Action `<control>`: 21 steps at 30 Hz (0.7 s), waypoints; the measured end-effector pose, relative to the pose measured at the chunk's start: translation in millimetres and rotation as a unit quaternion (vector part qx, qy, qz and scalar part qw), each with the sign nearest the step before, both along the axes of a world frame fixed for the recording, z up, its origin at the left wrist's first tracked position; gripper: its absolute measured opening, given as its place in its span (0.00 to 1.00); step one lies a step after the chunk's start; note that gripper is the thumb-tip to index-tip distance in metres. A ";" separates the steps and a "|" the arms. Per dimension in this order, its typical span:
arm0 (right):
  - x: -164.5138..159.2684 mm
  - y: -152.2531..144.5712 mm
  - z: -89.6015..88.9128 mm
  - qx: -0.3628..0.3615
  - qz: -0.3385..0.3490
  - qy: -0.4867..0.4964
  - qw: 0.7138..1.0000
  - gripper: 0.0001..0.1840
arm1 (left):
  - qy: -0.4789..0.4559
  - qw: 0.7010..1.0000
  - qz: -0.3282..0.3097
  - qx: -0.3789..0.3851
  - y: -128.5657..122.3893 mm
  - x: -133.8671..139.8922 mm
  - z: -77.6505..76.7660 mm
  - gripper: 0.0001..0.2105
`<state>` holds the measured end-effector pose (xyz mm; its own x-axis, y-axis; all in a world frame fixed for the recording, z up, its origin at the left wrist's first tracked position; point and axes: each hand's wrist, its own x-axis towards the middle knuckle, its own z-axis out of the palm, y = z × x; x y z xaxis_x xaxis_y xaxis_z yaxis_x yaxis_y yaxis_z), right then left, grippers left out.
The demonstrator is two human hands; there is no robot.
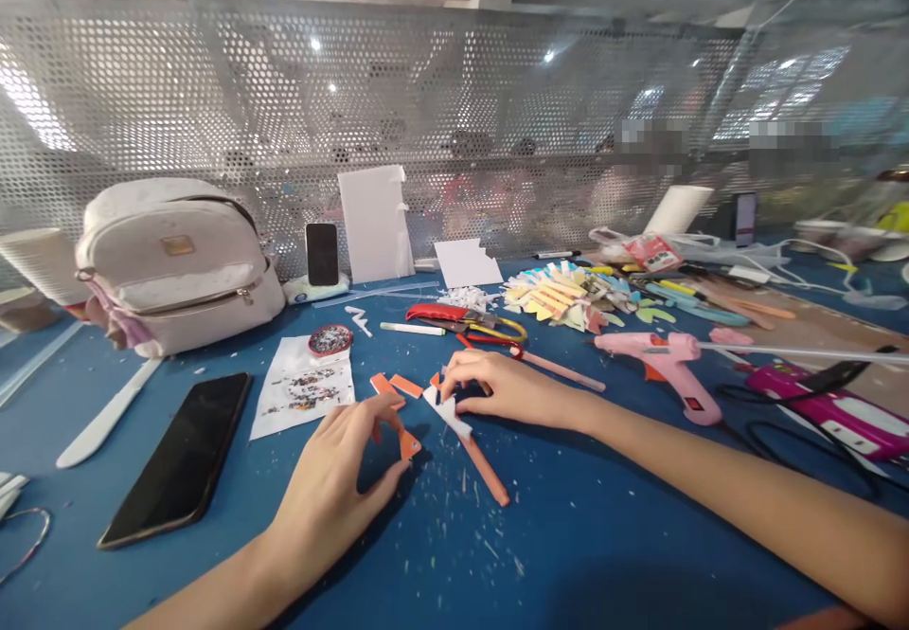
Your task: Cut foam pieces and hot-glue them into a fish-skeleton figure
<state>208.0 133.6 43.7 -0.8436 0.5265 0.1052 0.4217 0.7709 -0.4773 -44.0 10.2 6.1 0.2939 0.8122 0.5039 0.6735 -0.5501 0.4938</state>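
Observation:
My left hand (341, 464) pinches a small orange cut piece (409, 444) between thumb and fingers, just above the blue table. Beside its fingertips lie two more orange pieces, a strip (406, 386) and a folded-looking bit (385, 387). My right hand (497, 388) has its thumb and fingers closed on a white cut piece (453, 419) that lies at a slant. Its hidden fingertips also come close to a small orange bit (435, 380). An orange-brown stick (489, 474) extends from under the white piece toward me.
Red-handled pliers (436, 313), scissors (504, 329) and a marker (412, 329) lie beyond my hands. On the right are a pink glue gun (671, 365), cut foam pieces (554, 294) and a purple power strip (830, 403). A phone (177, 459) and backpack (181, 265) sit left.

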 end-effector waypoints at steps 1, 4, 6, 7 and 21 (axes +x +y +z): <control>0.3 -1.0 -0.9 -0.007 -0.001 0.007 1.000 0.05 | -0.002 1.000 0.002 -0.001 0.0 0.0 -0.3 0.21; 1.3 -5.2 -1.4 -0.020 -0.006 0.026 0.999 0.04 | -0.003 1.000 0.007 -0.006 0.8 0.5 -0.3 0.21; 2.2 -8.2 -0.5 -0.023 -0.012 0.040 0.999 0.07 | -0.001 1.000 0.007 -0.009 1.6 0.9 0.5 0.21; 2.6 -9.6 0.0 -0.023 -0.017 0.047 0.998 0.09 | 0.001 1.000 0.007 -0.010 2.0 1.1 1.1 0.21; 2.9 -13.9 -3.4 0.011 -0.092 0.088 0.992 0.15 | 0.014 1.000 0.011 -0.015 0.5 0.2 3.1 0.18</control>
<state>210.8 119.7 40.4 -0.7012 0.6652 0.2566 0.4669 0.7005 -0.5397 -43.9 10.7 9.3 0.2901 0.8329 0.4713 0.6993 -0.5207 0.4898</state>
